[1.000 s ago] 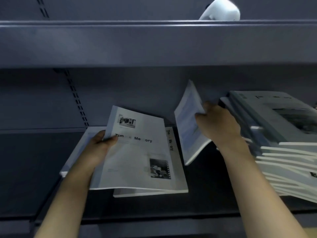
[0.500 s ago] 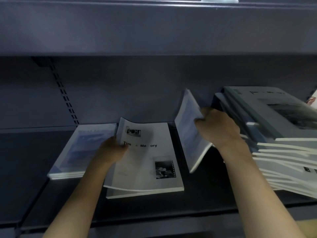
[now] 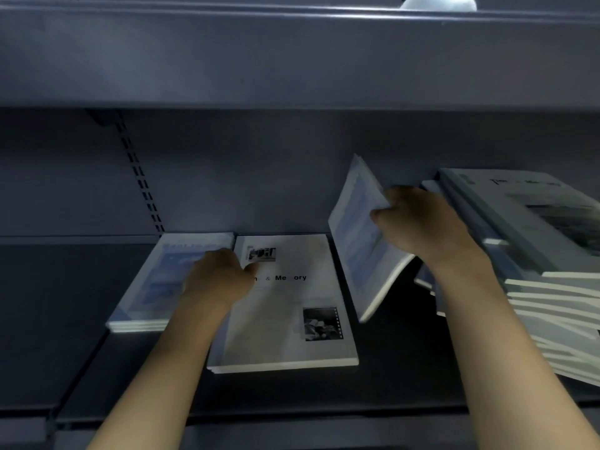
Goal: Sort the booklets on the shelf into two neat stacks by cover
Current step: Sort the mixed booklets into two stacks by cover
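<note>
Sorting is partly done, judging by how the booklets lie. Two low stacks sit side by side against the back edge of the shelf (image 3: 406, 378): a blue-cover stack (image 3: 152, 287) on the left and, touching it, a white-cover stack (image 3: 292, 319) titled with the legible fragment "Me ory". The left hand (image 3: 217, 280) rests across the seam between them, thumb on the white cover; whether its fingers are curled or flat cannot be told, since the back of the hand hides them. The right hand (image 3: 418, 228) grips a blue-cover booklet (image 3: 357, 238), thumb on its face and fingers behind, holding it tilted up on edge just right of the white stack. It looks bound for the blue stack. Near the right end of the shelf an unsorted heap (image 3: 535, 254), slumped and fanned, holds many more booklets, so most of the work seems left.
</note>
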### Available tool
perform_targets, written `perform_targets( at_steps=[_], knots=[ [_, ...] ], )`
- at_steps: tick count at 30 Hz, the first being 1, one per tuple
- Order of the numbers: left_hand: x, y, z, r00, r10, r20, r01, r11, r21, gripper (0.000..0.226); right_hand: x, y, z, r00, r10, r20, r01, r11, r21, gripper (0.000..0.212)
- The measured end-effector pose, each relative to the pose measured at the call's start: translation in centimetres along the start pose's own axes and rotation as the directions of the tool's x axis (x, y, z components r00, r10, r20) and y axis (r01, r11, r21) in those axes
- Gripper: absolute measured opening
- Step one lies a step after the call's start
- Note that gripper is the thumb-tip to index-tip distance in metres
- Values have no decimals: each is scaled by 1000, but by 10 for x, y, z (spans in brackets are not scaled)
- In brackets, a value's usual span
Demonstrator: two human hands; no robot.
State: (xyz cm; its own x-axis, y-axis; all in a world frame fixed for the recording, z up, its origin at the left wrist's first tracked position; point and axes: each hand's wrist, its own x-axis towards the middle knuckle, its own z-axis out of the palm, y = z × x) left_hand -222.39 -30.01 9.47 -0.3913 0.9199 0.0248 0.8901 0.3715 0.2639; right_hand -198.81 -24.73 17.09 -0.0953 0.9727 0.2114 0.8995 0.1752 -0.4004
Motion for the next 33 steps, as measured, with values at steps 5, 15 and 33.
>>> perform_targets(
  at_steps=[5, 15, 33],
  knots=[
    [1, -24, -12, 996, -33, -79, 25, 995, -94, 51, 0, -29, 13, 999, -24, 47, 16, 985, 170, 19],
    [-13, -113, -49, 995, -70, -76, 62, 992, -107, 40, -9, -110, 69, 949, -110, 297, -58, 862, 504, 38],
    [-1, -172, -51, 999, -42, 24, 46, 986, -159, 29, -35, -172, 191, 967, -49, 252, -44, 935, 351, 37]
  ],
)
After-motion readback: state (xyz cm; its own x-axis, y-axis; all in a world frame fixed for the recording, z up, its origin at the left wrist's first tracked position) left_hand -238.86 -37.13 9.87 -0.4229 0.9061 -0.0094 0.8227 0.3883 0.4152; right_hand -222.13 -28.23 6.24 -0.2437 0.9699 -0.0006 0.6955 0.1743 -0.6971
